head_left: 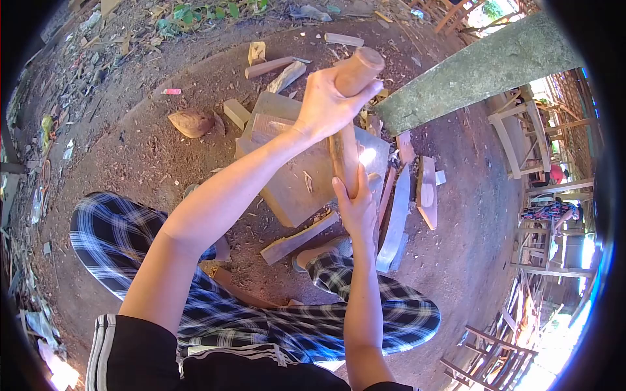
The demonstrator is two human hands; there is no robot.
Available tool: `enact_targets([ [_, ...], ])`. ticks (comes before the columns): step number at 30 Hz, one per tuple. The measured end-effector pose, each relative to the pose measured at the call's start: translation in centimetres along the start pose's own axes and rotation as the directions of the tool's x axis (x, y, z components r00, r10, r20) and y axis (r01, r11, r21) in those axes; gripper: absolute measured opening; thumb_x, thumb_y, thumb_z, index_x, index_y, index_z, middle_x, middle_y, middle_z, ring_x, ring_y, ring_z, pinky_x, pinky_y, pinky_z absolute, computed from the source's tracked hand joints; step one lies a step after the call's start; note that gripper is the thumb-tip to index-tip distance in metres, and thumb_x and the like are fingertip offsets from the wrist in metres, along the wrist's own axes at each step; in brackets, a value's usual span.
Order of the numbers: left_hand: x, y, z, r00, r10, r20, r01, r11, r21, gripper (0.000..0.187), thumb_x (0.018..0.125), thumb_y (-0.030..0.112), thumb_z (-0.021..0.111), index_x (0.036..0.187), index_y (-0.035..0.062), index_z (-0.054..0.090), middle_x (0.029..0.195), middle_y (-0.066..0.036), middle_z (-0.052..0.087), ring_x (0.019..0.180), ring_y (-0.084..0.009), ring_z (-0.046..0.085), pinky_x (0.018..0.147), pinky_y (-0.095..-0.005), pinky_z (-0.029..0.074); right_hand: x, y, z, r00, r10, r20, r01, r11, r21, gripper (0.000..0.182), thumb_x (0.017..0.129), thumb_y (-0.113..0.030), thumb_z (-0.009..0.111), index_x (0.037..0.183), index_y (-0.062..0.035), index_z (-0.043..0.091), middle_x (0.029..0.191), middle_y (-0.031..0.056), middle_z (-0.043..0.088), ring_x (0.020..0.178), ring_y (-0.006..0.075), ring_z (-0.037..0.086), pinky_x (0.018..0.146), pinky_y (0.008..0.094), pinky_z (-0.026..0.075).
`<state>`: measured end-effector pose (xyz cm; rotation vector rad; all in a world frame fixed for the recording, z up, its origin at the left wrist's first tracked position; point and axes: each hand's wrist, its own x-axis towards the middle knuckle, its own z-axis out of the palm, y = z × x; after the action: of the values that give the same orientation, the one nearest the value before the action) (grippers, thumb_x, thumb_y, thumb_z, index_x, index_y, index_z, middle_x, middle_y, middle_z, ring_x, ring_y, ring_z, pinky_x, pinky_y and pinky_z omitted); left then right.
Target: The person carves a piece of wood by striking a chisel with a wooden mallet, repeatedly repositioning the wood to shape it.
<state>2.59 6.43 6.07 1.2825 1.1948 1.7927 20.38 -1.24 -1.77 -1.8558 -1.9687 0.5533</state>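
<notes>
My left hand [329,104] is closed around the thick, rounded upper end of a club-like wooden piece [343,153]. Lower down, my right hand [358,207] wraps its narrower part. The piece stands nearly upright in view, over a broad wooden block [293,186] on the ground between my legs. Wood shavings [308,181] lie on the block's top. A bright glint beside the shaft obscures detail there, and my fingers hide part of the piece.
Wood offcuts surround the block, including a long curved pale strip [395,218] and a flat piece [300,238]. A brown husk-like lump [191,122] lies left. A thick grey-green post [482,68] slants in at upper right. Wooden frames [518,140] stand farther right.
</notes>
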Motion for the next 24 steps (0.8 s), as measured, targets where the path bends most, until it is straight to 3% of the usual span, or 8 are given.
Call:
enact_targets([
  [12, 1.7, -0.8, 0.8, 0.998, -0.027, 0.058, 0.022, 0.996, 0.089, 0.04, 0.079, 0.029, 0.074, 0.106, 0.0005, 0.067, 0.087, -0.017, 0.071, 0.082, -0.022, 0.069, 0.073, -0.0354, 0.053, 0.1, 0.5, 0.0, 0.999, -0.038, 0.006, 0.038, 0.997, 0.061, 0.073, 0.085, -0.046, 0.063, 0.143, -0.0096, 0.039, 0.101, 0.0293, 0.065, 0.096, 0.0465, 0.062, 0.082, 0.0501, 0.049],
  [15, 1.4, -1.7, 1.1, 0.998, 0.068, -0.009, -0.067, 0.993, 0.093, 0.041, 0.079, 0.031, 0.074, 0.104, -0.0006, 0.068, 0.086, -0.018, 0.071, 0.081, -0.0247, 0.07, 0.074, -0.0351, 0.054, 0.0, 0.3, 0.1, 0.997, -0.073, -0.025, 0.074, 0.995, 0.066, 0.073, 0.085, -0.046, 0.063, 0.141, -0.0067, 0.04, 0.097, 0.0294, 0.066, 0.093, 0.0473, 0.063, 0.08, 0.05, 0.05],
  [18, 1.1, -1.7, 1.2, 0.998, 0.031, 0.049, -0.033, 0.999, 0.042, 0.041, 0.078, 0.035, 0.074, 0.099, 0.0002, 0.07, 0.088, -0.019, 0.071, 0.084, -0.0282, 0.071, 0.077, -0.0345, 0.054, -0.1, -0.3, -0.7, 1.0, -0.023, 0.014, 0.022, 0.997, 0.076, 0.07, 0.086, -0.044, 0.063, 0.139, -0.0025, 0.043, 0.108, 0.0303, 0.063, 0.103, 0.0442, 0.061, 0.085, 0.0467, 0.049],
  [20, 0.6, -1.4, 1.6, 0.996, 0.085, 0.008, -0.085, 0.996, 0.032, 0.039, 0.077, 0.033, 0.074, 0.099, 0.0002, 0.07, 0.087, -0.02, 0.071, 0.083, -0.0285, 0.071, 0.077, -0.0351, 0.054, 0.6, 0.2, -1.4, 0.993, 0.038, 0.111, -0.082, 0.899, 0.43, 0.067, 0.088, -0.04, 0.064, 0.138, 0.0005, 0.044, 0.123, 0.028, 0.058, 0.114, 0.0354, 0.059, 0.091, 0.0415, 0.046],
  [21, 0.7, -1.7, 1.6, 0.991, 0.129, -0.032, -0.129, 0.991, 0.024, 0.038, 0.077, 0.031, 0.074, 0.098, 0.0003, 0.07, 0.086, -0.02, 0.071, 0.082, -0.0288, 0.071, 0.076, -0.0357, 0.055, 0.3, -0.8, -2.5, 1.0, 0.012, -0.022, -0.003, 0.922, 0.386, 0.061, 0.089, -0.036, 0.064, 0.135, 0.0022, 0.047, 0.132, 0.0236, 0.053, 0.117, 0.0263, 0.055, 0.094, 0.038, 0.043],
  [22, 0.6, -2.0, 1.6, 0.973, 0.219, -0.074, -0.217, 0.976, 0.031, 0.035, 0.076, 0.027, 0.075, 0.099, 0.0006, 0.07, 0.084, -0.02, 0.07, 0.079, -0.0299, 0.071, 0.073, -0.0359, 0.055, 0.7, -0.8, -4.2, 0.992, -0.062, -0.111, 0.091, 0.954, 0.284, 0.061, 0.09, -0.034, 0.064, 0.135, 0.0034, 0.046, 0.115, 0.0189, 0.058, 0.098, 0.0231, 0.057, 0.086, 0.0369, 0.045],
  [23, 0.3, -2.0, 1.2, 0.975, 0.208, -0.081, -0.205, 0.978, 0.043, 0.035, 0.076, 0.027, 0.075, 0.099, 0.0006, 0.07, 0.084, -0.02, 0.07, 0.079, -0.0299, 0.071, 0.073, -0.0359, 0.055, -0.7, -5.7, -7.7, 0.987, 0.022, -0.16, 0.042, 0.92, 0.389, 0.065, 0.091, -0.032, 0.062, 0.14, 0.0032, 0.039, 0.101, 0.0151, 0.054, 0.089, 0.0208, 0.052, 0.081, 0.0371, 0.045],
  [24, 0.1, -1.6, 1.1, 0.986, 0.159, -0.052, -0.156, 0.986, 0.053, 0.034, 0.075, 0.026, 0.076, 0.098, 0.001, 0.07, 0.082, -0.02, 0.07, 0.077, -0.0306, 0.071, 0.072, -0.0358, 0.056, 0.0, -5.0, -9.5, 0.955, -0.101, -0.278, 0.191, 0.928, 0.32, 0.068, 0.092, -0.029, 0.059, 0.146, 0.0017, 0.03, 0.093, 0.0101, 0.049, 0.077, 0.0183, 0.048, 0.071, 0.0368, 0.045],
])
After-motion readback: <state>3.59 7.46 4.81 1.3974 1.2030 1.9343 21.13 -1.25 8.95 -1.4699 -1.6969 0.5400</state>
